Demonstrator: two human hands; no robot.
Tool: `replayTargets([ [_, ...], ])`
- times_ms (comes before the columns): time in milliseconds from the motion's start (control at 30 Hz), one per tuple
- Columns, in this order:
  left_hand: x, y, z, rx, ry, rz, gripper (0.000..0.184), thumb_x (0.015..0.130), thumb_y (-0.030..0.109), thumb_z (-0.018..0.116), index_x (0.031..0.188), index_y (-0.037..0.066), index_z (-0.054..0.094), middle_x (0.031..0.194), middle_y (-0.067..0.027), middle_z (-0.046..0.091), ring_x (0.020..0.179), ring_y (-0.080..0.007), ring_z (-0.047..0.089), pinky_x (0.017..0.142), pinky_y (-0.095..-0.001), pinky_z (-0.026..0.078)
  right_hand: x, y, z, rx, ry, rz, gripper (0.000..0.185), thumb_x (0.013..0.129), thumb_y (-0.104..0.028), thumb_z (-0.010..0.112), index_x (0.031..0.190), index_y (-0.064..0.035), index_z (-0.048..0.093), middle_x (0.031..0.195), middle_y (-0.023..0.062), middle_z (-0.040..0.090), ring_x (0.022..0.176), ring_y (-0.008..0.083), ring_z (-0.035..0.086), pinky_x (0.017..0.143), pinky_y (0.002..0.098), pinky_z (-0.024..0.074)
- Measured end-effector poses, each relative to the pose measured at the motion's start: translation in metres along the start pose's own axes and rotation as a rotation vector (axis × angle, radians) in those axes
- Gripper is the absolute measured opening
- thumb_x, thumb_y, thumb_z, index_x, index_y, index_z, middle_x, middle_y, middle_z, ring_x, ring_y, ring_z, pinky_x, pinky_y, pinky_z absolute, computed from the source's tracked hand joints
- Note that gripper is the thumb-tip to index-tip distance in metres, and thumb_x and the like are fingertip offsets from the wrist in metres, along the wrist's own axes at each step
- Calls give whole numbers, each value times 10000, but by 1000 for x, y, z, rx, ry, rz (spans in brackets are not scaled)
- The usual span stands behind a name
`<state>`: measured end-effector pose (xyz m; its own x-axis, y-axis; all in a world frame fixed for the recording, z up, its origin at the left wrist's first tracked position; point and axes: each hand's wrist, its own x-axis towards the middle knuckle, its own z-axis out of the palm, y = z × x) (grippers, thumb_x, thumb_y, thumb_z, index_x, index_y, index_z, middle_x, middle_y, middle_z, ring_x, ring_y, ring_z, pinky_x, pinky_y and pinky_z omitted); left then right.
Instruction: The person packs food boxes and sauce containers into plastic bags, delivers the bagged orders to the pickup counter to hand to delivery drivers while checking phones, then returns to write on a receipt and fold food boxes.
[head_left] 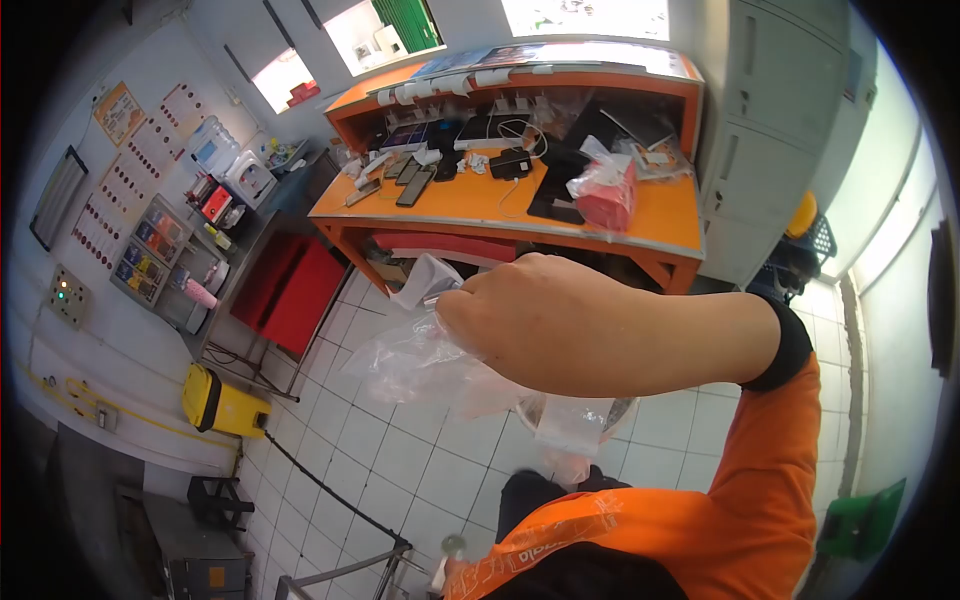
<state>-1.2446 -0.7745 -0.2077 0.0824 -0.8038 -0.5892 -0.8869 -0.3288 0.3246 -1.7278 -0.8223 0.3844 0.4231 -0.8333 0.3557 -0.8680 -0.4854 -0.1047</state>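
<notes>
Plastic bag (400,360), clear, thin and crinkled, hung over the floor in front of the orange table; light glinted off its folds, and I could see the tiles through it. From my feed, the right hand (490,310) was closed in a fist, gripping the bag, with a white item (428,280) just beside the knuckles. Only a sliver of the left hand (455,568) showed at the bottom edge, so I couldn't tell whether it was open or closed.

White lettering ran across the orange shirt (650,520), only partly legible to me; the wall posters (120,112) carried print too small to read.

Phones (415,187), cables and a red package (605,200) in clear wrap lay on the orange table (460,203). Grey lockers (770,150) stood beside it. A yellow bin (235,408) stood by the wall on the white tiled floor (400,450).
</notes>
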Motion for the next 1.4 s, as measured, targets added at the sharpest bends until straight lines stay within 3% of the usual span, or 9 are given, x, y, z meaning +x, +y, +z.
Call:
replayTargets([
  [100,45,41,-5,-76,12,-68,435,809,225,681,1219,97,607,1173,-183,637,1129,-310,584,937,-417,462,43,58,23,7,7,8,107,799,-42,604,843,35,544,788,166,634,718,313,675,621,380,547],
  [200,107,88,-18,-143,-6,-42,450,804,212,683,1221,71,594,1170,-191,636,1125,-312,585,931,-413,465,97,109,37,33,-208,115,108,799,-46,607,843,40,560,785,178,644,732,332,680,631,390,550],
  [300,176,138,-49,-188,-34,5,465,799,199,686,1224,45,581,1167,-200,634,1120,-313,586,925,-409,469,147,157,60,28,-58,85,107,796,-48,609,837,42,569,768,185,647,734,350,680,641,396,553],
  [500,285,196,-122,-256,-40,31,496,788,174,692,1230,-7,555,1162,-218,631,1110,-317,589,912,-401,475,265,239,88,96,-130,180,149,796,-64,618,869,60,580,783,199,655,749,355,683,668,394,556],
  [633,348,212,-167,-260,-11,4,518,781,158,695,1233,-41,538,1158,-229,629,1104,-319,590,904,-395,479,309,300,111,116,-11,139,149,797,-63,612,870,65,590,806,215,658,767,360,681,680,403,554],
  [800,428,223,-220,-328,130,-11,547,773,137,700,1238,-85,516,1153,-244,626,1096,-322,592,894,-389,484,346,372,120,127,-93,251,131,806,-58,595,855,63,601,822,225,657,791,375,674,690,415,546],
  [933,494,276,-266,-617,409,-43,530,767,103,692,1227,-102,527,1139,-248,632,1067,-322,606,868,-376,493,361,435,137,174,-13,84,142,814,-64,589,857,71,599,822,223,661,776,386,670,663,423,543],
  [1133,528,352,-299,-414,221,-9,392,738,77,671,1100,-64,616,1020,-222,675,953,-313,650,811,-388,502,390,507,130,154,-119,172,137,802,-62,605,847,68,610,788,222,661,769,366,684,654,414,554],
  [1400,561,466,-263,-207,21,58,343,727,72,675,1043,-50,621,975,-206,675,920,-309,649,801,-391,502,412,583,143,152,65,165,146,756,-50,661,833,68,623,800,221,675,740,349,696,639,385,569],
])
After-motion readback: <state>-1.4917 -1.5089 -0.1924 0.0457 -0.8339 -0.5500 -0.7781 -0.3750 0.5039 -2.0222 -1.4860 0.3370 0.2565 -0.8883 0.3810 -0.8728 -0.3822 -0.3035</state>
